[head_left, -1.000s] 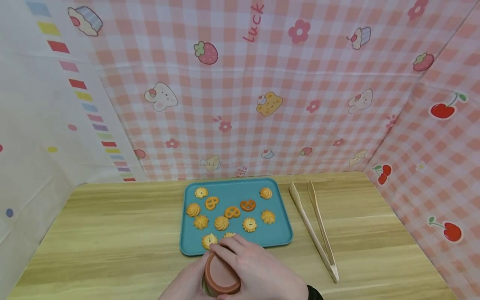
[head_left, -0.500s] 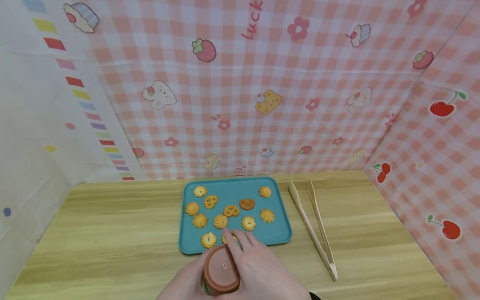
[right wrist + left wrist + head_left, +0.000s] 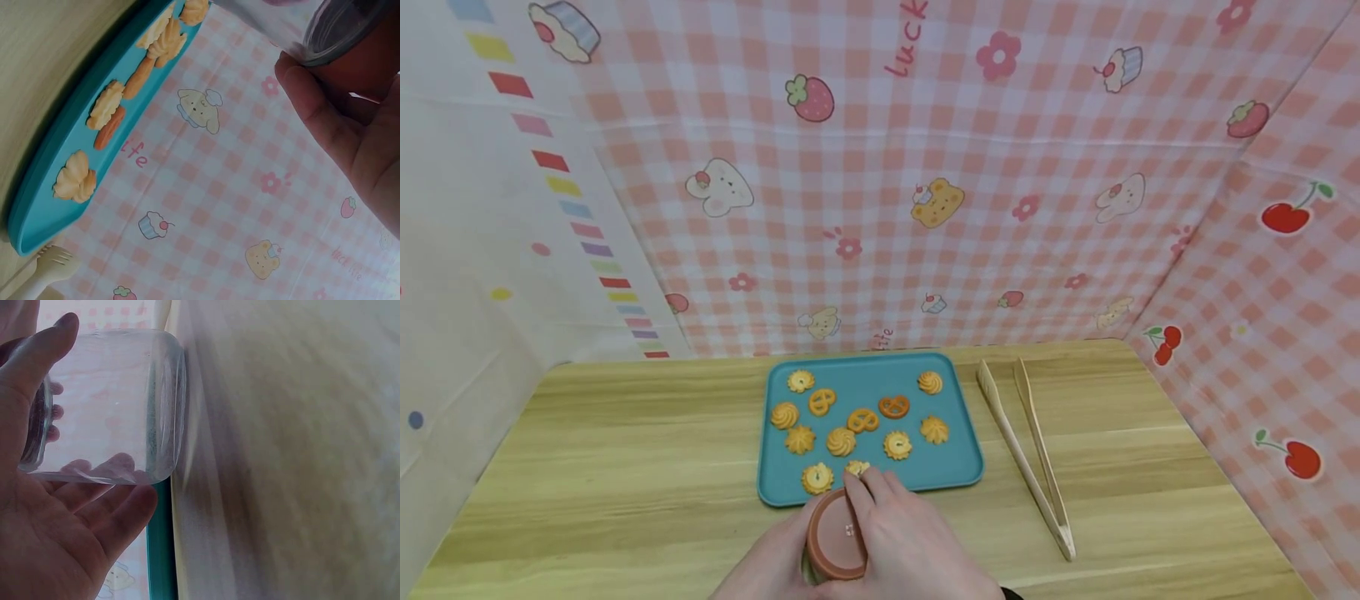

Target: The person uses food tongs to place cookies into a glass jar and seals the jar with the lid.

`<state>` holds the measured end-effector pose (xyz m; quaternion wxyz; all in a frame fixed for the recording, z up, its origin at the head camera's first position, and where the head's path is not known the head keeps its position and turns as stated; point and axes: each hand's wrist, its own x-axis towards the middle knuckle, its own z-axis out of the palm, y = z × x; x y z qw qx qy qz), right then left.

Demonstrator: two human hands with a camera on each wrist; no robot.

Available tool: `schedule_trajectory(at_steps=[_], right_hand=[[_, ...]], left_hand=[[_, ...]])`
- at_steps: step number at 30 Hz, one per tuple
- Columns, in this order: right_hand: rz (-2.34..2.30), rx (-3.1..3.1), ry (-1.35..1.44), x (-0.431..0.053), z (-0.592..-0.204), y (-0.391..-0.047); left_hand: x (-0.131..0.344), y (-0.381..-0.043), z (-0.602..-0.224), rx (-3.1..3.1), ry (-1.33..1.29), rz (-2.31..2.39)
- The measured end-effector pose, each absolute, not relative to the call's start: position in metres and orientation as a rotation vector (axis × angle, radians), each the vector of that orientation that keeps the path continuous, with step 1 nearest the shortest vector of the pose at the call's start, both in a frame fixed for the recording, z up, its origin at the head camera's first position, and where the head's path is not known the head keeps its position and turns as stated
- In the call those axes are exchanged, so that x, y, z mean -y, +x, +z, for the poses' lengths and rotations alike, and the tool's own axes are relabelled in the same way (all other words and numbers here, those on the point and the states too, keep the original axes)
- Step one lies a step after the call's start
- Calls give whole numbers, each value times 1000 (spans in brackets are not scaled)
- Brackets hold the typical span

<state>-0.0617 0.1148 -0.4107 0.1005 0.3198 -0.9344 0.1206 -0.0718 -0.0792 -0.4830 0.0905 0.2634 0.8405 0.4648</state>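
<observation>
Clear glass jar [image 3: 106, 406] stands upright near the table's front edge, just in front of the tray, with a brown round lid [image 3: 831, 537] on top. My left hand [image 3: 775, 550] holds the jar's side; in the left wrist view its thumb and fingers wrap round the glass near the lid. No contents show through the glass there. My right hand [image 3: 910, 533] grips the lid from the right, its fingers along the far rim and over part of the top. The right wrist view shows that thumb or finger at the lid's lower rim.
A teal tray [image 3: 880, 371] behind the jar bears several cookies [image 3: 841, 442] and pretzels [image 3: 894, 407]. To its right lie wooden tongs [image 3: 1030, 467], their tips spread apart. A pink checked cloth [image 3: 880, 167] hangs behind the wooden table [image 3: 647, 467].
My right hand has shifted round on the lid, its fingers moving away from the tray's middle and back over the lid's right side. My left hand keeps its hold on the jar.
</observation>
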Motion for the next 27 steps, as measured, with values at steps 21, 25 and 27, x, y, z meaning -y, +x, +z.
schedule_trajectory(at_steps=[21,25,27], right_hand=[[526,2691,1338,-131,-410,-79],[495,2682,1349,-131,-411,-80],[483,2683,1350,-130,-411,-79]], left_hand=[[77,-70,-480,-2446,718,1403],[77,-71,-480,-2444,713,1399],[78,-71,-480,-2442,708,1398]])
